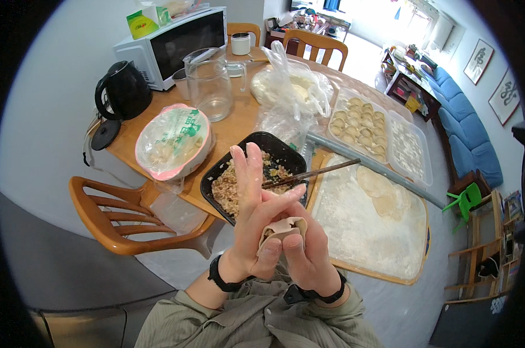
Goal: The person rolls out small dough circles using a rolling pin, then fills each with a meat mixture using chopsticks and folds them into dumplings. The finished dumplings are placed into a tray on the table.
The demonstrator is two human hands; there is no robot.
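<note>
Both hands meet in front of my body around a partly folded dumpling point(282, 230), its edge pinched in the middle with gaps at the sides and dark filling showing. My left hand point(256, 217) has its thumb on the dumpling and two fingers stretched upward. My right hand point(310, 239) presses its thumb beside the left one, its fingers crossing behind the dumpling. Just beyond the hands, a black tray point(210, 176) holds minced filling point(222, 191), with dark chopsticks point(319, 172) leaning across its rim. To the right, thin dough wrappers point(382, 191) overlap on a floured board point(367, 235).
A grey rolling pipe point(375, 167) lies across the board's far edge. Behind it stand a plastic box of dumplings point(360, 126) and a floured box point(408, 148). Leftward are a film-covered bowl point(173, 141), glass pitcher point(209, 87), black kettle point(125, 91), microwave point(184, 43) and wooden chair point(114, 217).
</note>
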